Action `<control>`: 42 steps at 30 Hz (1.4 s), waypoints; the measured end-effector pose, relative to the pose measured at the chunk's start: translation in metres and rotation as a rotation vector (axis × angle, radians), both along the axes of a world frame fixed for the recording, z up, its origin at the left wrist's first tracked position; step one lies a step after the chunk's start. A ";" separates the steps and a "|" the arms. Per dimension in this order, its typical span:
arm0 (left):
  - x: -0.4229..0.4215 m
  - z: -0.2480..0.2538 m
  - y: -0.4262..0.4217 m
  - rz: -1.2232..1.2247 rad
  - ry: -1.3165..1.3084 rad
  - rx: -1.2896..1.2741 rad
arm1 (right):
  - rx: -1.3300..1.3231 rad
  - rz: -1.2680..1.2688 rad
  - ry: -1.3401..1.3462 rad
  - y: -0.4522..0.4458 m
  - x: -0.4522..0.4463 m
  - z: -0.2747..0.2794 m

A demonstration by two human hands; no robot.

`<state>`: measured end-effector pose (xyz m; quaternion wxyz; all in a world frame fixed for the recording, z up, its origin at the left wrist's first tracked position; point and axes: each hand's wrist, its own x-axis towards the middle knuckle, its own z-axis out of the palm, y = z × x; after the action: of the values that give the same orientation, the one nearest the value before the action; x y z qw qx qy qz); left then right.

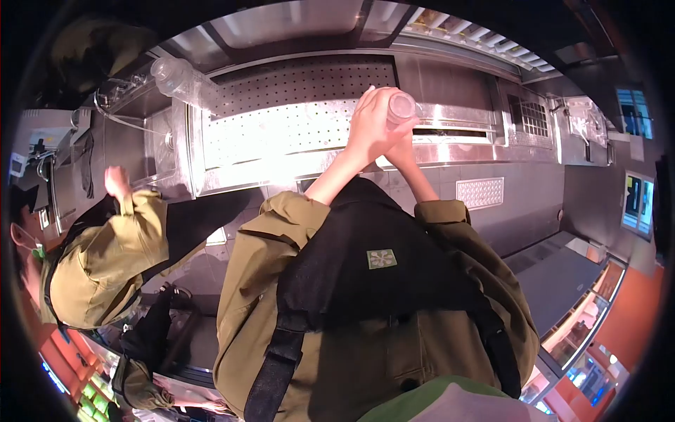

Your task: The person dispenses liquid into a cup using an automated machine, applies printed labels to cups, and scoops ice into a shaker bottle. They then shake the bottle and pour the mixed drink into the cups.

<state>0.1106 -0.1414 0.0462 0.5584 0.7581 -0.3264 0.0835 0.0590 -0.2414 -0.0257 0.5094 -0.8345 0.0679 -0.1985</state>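
A clear plastic cup (402, 107), its round end facing up, is held over the right end of the perforated steel counter. My left hand (371, 121) wraps round the cup's left side, fingers curled. Close below it, my right hand (401, 146) is closed against the cup's near side, its fingers partly hidden by the cup and the left hand. What the cup contains, if anything, I cannot make out.
Clear cups in a stack (184, 81) lean at the left of the perforated panel (281, 105). A square grate (531, 116) is set in the counter to the right. At left stands a co-worker in an olive jacket (105, 267), one hand (118, 181) raised near the counter.
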 end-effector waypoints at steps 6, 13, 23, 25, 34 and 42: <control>0.012 -0.012 0.019 0.014 0.408 -0.497 | 0.089 -0.026 -0.039 -0.001 -0.006 -0.033; 0.048 -0.174 0.032 0.578 0.191 0.125 | 0.138 -0.004 0.045 -0.004 -0.009 -0.032; 0.000 -0.113 0.052 0.246 0.536 -0.444 | -0.166 0.118 0.191 0.002 0.006 0.012; -0.025 -0.084 0.057 0.103 0.670 -0.674 | -0.200 0.174 0.281 0.017 0.011 0.036; -0.044 -0.083 0.086 0.293 1.041 -0.788 | -0.530 0.595 0.473 0.071 0.044 0.068; -0.048 -0.081 0.103 0.081 1.332 -1.207 | -0.815 0.695 0.648 0.098 0.064 0.085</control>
<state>0.0624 -0.0383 -0.0351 0.9318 0.2380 0.1914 -0.1962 0.1229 -0.1432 0.0591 0.1387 -0.9529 -0.1373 0.2321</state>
